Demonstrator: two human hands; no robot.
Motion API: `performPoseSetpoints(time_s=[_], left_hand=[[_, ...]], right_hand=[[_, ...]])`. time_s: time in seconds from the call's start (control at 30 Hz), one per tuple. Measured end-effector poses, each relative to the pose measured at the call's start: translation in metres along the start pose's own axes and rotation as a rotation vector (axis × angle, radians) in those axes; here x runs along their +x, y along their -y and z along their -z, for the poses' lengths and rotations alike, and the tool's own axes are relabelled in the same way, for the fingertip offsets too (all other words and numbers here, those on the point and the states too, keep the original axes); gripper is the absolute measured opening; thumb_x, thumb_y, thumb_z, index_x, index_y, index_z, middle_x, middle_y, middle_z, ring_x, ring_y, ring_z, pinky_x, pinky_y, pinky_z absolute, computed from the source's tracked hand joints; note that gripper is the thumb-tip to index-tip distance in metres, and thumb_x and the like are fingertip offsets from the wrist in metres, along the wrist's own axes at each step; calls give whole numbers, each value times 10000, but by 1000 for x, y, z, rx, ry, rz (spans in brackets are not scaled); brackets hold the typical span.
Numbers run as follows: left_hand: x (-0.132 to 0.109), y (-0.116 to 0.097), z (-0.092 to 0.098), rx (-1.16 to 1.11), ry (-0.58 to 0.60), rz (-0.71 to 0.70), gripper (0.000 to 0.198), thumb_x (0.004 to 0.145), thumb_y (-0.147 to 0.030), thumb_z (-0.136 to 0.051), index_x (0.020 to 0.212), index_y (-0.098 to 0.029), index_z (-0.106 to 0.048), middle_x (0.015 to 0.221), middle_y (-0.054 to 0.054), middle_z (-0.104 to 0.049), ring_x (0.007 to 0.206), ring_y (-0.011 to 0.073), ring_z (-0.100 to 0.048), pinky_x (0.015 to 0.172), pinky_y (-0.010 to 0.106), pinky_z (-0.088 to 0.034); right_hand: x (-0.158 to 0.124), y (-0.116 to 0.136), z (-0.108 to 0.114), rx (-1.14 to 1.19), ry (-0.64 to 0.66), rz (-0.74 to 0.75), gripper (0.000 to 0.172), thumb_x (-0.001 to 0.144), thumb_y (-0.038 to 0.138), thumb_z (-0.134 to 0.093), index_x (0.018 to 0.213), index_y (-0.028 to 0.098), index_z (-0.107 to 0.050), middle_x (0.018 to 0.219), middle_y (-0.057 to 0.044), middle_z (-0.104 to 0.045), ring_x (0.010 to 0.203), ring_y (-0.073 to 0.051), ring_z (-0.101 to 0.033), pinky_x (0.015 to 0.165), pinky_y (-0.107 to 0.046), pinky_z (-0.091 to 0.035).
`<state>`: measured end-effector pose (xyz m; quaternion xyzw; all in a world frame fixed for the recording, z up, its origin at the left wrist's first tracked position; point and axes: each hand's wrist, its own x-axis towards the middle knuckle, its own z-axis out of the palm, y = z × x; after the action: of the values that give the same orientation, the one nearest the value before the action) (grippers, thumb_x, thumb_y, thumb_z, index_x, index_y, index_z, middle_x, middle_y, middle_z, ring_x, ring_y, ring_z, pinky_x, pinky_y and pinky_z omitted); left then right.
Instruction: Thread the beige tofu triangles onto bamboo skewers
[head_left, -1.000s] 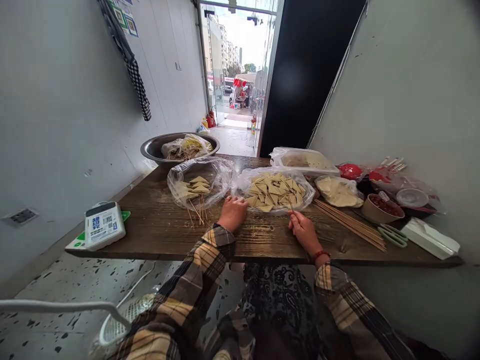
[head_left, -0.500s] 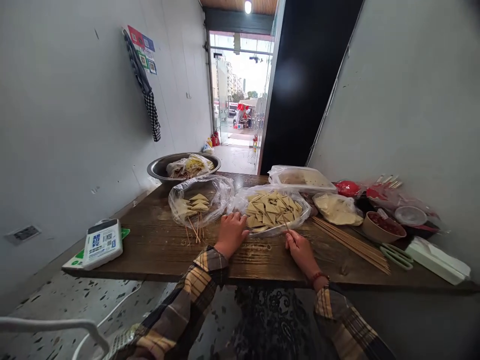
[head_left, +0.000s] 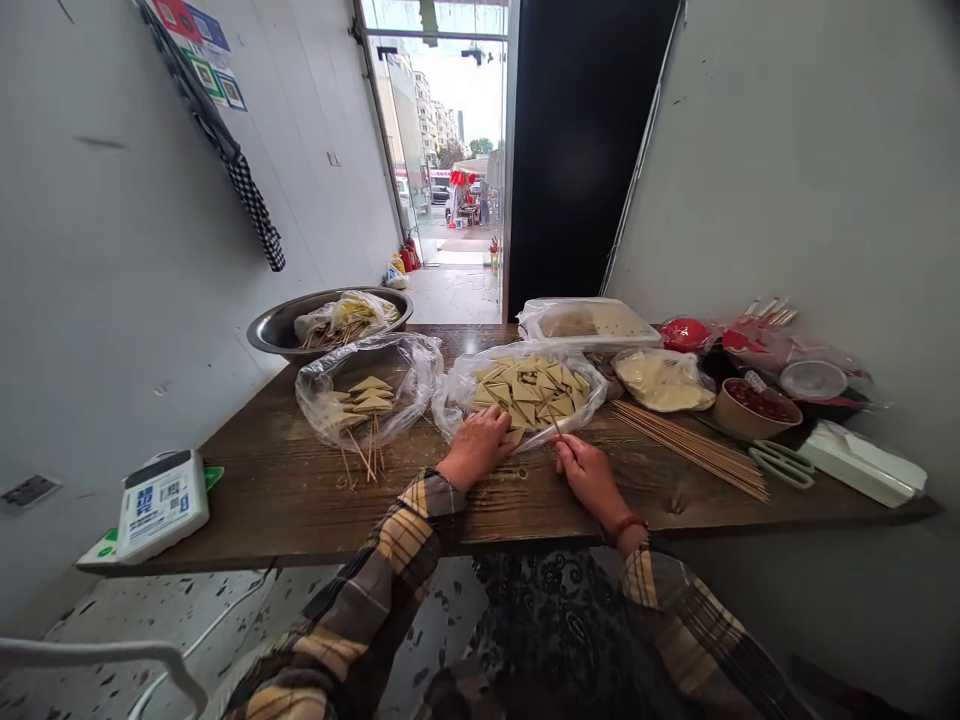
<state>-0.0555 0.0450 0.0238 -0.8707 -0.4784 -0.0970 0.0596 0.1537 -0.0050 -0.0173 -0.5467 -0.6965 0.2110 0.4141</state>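
My left hand (head_left: 478,447) reaches over the near left rim of a clear plastic bag (head_left: 450,395). Its fingers and thumb close around a pale tofu triangle (head_left: 514,437) at the edge of the pile; the fingertips are partly hidden. In my right hand (head_left: 590,474) a thin wooden skewer (head_left: 551,415) is pinched, its upper end slanting up over the heaped tofu triangles (head_left: 531,388). To the left, a second clear bag (head_left: 319,400) carries a few stacked triangles on skewers (head_left: 371,400), with the stick ends pointing toward me.
Loose skewers (head_left: 690,450) lie on the right, near green-handled scissors (head_left: 780,464) and a bowl of red contents (head_left: 756,405). Behind are a metal basin (head_left: 259,335), a lidded plastic tub (head_left: 592,322) and a bagged pale food (head_left: 664,380). A white box-like device (head_left: 163,508) sits at the left table edge (head_left: 262,548).
My left hand has moved right and farther onto the tofu triangles, its fingers now around an edge piece. The right hand still holds the skewer. The whole view has shifted.
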Motion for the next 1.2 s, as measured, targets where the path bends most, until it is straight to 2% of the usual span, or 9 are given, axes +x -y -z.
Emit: performPoseSetpoints(time_s=[0.27,0.37,0.47,0.6,0.7,0.8,0.9,1.03,1.2], left_hand=[[-6,6,-8,-177,9,67,173,822,-316,-602,916,-174,-631,956,82,-615,939,228,-567,794,325,-419],[-7,9,-10,-362,-42,46,122,824,-282,-585,823,-177,-649,880,57,-615,871,195,-563,755,295,-407],[-2,14,-3,-660,-148,123,239,848,-326,-550,698,-154,-622,747,27,-578,741,150,-523,673,261,-385],[18,21,14,-1119,-246,254,310,824,-426,-574,721,-139,-629,665,-4,-555,656,119,-477,617,236,-371],[30,26,19,-1365,-265,322,301,779,-437,-631,774,-137,-649,673,-11,-567,621,99,-462,584,219,-362],[33,28,17,-1537,-283,379,264,746,-394,-677,825,-143,-660,702,-9,-596,610,87,-479,579,206,-377],[31,27,16,-1644,-291,395,227,727,-331,-703,848,-144,-654,767,8,-628,655,91,-528,609,200,-420],[31,23,14,-1706,-259,458,242,707,-289,-721,868,-142,-617,788,17,-641,689,108,-573,651,225,-470],[32,22,12,-1665,-285,514,256,707,-316,-731,842,-136,-609,758,11,-638,671,108,-571,652,232,-474]], right_hand=[[-4,5,3,132,-25,-63,444,939,471,-393,1007,160,-703,608,-3,-579,593,-162,-555,580,-245,-403],[2,13,8,225,-29,-82,464,938,484,-397,1013,145,-705,576,16,-511,550,-143,-494,542,-239,-381],[23,26,17,210,8,-18,460,939,469,-398,1031,142,-708,579,14,-518,553,-142,-497,544,-241,-384],[68,36,22,67,42,120,421,930,408,-402,1033,153,-722,751,-49,-676,702,-187,-610,668,-282,-461],[98,28,13,-8,26,165,407,918,377,-406,1046,155,-722,982,-112,-724,910,-243,-655,825,-354,-486],[112,9,1,-54,18,171,396,908,366,-427,1129,171,-692,1110,-133,-706,1043,-271,-640,913,-418,-474],[112,-6,-3,-94,-9,169,405,900,375,-461,1215,191,-637,1169,-122,-686,1065,-277,-634,922,-441,-472],[108,-9,-2,-116,19,150,403,926,383,-421,1213,169,-609,1087,-113,-712,947,-252,-669,851,-385,-491],[108,-9,-1,-99,46,75,406,951,409,-383,1102,146,-654,747,-69,-712,703,-215,-663,688,-318,-485]])
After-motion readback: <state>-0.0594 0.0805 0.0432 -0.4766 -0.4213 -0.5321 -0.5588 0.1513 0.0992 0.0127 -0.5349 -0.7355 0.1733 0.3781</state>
